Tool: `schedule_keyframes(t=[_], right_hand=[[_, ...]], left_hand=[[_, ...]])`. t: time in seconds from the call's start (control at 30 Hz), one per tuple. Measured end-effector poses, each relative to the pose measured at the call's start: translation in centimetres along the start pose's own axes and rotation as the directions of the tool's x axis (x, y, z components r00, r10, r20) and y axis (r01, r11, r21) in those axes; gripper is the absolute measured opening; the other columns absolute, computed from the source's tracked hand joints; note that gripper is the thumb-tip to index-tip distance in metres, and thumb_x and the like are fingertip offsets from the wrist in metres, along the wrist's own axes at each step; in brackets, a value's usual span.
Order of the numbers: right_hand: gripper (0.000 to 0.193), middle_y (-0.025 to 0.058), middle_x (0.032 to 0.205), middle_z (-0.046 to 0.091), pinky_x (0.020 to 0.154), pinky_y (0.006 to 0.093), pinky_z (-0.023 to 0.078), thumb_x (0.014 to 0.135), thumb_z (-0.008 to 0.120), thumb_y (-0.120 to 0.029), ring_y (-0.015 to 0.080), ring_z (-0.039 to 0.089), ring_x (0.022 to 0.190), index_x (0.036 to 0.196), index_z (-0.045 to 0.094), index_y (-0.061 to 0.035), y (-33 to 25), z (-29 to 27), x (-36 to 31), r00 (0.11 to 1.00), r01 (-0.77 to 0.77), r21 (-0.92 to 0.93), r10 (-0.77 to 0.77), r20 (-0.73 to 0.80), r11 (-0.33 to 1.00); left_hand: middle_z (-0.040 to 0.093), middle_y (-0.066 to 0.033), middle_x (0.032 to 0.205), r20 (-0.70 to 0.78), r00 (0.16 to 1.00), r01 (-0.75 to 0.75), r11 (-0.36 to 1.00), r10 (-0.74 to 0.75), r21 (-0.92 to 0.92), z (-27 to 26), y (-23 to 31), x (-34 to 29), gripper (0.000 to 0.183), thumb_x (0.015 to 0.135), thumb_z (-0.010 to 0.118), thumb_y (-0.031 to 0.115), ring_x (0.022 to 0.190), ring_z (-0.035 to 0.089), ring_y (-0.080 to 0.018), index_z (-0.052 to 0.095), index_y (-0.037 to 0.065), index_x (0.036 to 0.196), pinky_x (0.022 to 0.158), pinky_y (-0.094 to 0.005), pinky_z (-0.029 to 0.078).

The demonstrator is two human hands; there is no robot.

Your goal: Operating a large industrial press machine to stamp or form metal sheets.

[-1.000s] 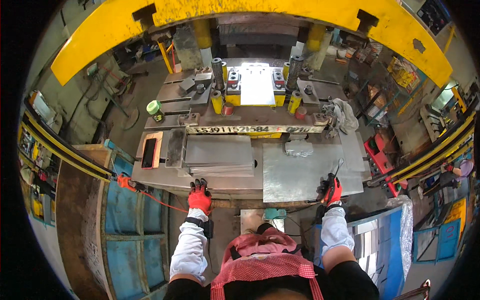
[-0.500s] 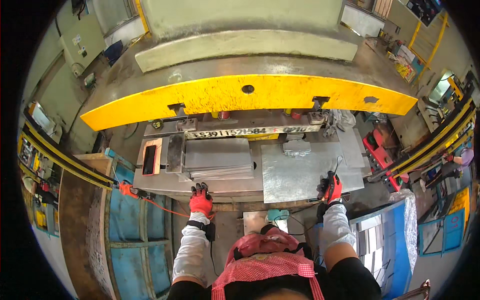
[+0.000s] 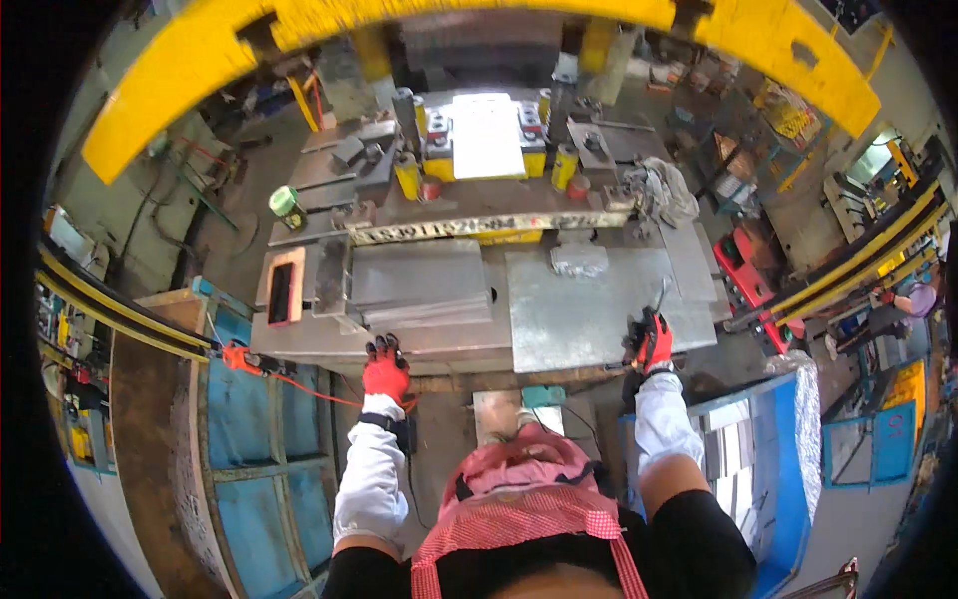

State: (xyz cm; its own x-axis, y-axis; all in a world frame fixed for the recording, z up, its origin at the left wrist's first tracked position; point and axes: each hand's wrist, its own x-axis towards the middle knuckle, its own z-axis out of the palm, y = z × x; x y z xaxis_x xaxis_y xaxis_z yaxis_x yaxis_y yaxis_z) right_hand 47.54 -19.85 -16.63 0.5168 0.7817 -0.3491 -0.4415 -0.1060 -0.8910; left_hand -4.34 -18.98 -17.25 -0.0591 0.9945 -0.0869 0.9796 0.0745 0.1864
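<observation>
My left hand (image 3: 385,371), in a red and black glove, rests at the front edge of the steel bench (image 3: 439,344) with its fingers stretched forward. Just beyond it lies a stack of thin metal sheets (image 3: 419,280). My right hand (image 3: 654,344), gloved alike, is closed around a slim metal rod-like tool (image 3: 663,293) that points away from me over a broad metal plate (image 3: 589,324). The tool's exact kind is too small to make out. Farther back, a bright flat metal piece (image 3: 487,140) sits on the die between upright posts.
Above hangs the yellow press beam (image 3: 479,12). A phone (image 3: 284,293) lies left of the stack, and a grey rag (image 3: 667,190) is at the back right. Beside the bench stand a red control box (image 3: 743,270) and a blue bin (image 3: 783,439); blue framed panels (image 3: 239,419) stand at left.
The yellow press beam has risen, uncovering the die, its posts and the bright piece. My hands stay in nearly the same places on the bench; the view has shifted slightly.
</observation>
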Motion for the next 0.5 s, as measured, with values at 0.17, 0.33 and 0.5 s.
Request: schedule_keyframes(t=[0.17,0.33,0.5], right_hand=[[0.029,0.0066,0.064,0.052,0.046,0.0353,0.047,0.082,0.06,-0.035,0.0192,0.051,0.048,0.086,0.049,-0.0089,-0.4,0.5,-0.2,0.997,0.03,-0.021,-0.028,0.069,0.999],[0.02,0.0015,0.062,0.051,0.036,0.0252,0.036,0.078,0.062,-0.011,0.0123,0.044,0.036,0.094,0.051,-0.0065,-1.0,-1.6,-0.3,0.949,0.108,-0.249,-0.025,0.314,0.963],[0.056,0.009,0.088,0.058,0.051,0.0258,0.042,0.08,0.06,-0.011,0.0112,0.049,0.058,0.131,0.037,-0.0067,-5.5,2.8,-3.9,0.919,0.118,-0.128,-0.059,0.39,0.985]], left_hand=[[0.045,-0.0137,0.128,-0.019,1.0,-0.013,1.0,0.013,0.008,0.8,-0.9,0.0,0.046,0.079,0.054,0.027,0.125,0.034,-0.0369,0.047,0.012,0.122,0.095,-0.0464,0.039],[0.039,-0.0129,0.134,0.047,0.998,0.053,0.998,-0.051,-0.036,-0.5,0.3,0.2,0.051,0.078,0.055,0.032,0.124,0.034,-0.0376,0.046,0.012,0.125,0.099,-0.0437,0.035],[0.036,-0.015,0.136,0.074,0.99,0.124,0.992,-0.122,-0.03,-0.3,0.3,-0.3,0.054,0.077,0.058,0.034,0.124,0.033,-0.0398,0.046,0.012,0.125,0.1,-0.0434,0.034]])
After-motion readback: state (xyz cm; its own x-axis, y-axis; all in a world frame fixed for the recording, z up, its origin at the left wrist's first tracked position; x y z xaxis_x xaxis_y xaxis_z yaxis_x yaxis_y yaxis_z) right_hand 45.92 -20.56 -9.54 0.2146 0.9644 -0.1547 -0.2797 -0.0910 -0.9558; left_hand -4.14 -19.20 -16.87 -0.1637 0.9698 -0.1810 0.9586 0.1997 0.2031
